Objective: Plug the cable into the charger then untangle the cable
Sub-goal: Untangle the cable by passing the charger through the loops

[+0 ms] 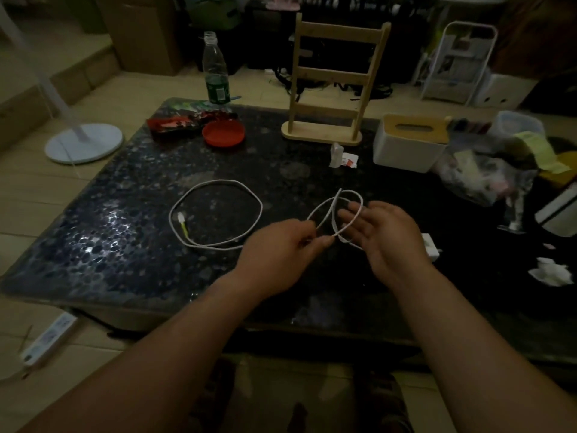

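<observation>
A: Where's the cable [218, 214] rn?

B: On the dark speckled table [125, 245], white, half lifted. We see one big loop lying flat to the left w/ its free plug end [181, 221] resting inside that loop. The rest crosses over itself in smaller loops raised between our hands.

A: Left hand [274, 248]?

B: Fingers pinched together on the cable where the strands cross, thumb and forefinger closed on it.

A: Right hand [390, 235]?

B: Fingers spread apart and mostly straight, palm facing left. A loop runs over the fingertips [352, 210], so it's draped there, not clamped.

A: Charger?

B: White charger [430, 246] sits on the table just behind the right hand, partly hidden. We can't tell if the cable's plugged into it, hand blocks the joint.

A: Other stuff nearby?

B: Red lid [223, 132], clear bottle [215, 70], wooden rack [331, 85], white tissue box [409, 142] at the far side, well apart from the cable. Crumpled tissue [549, 271] near the right edge.
</observation>
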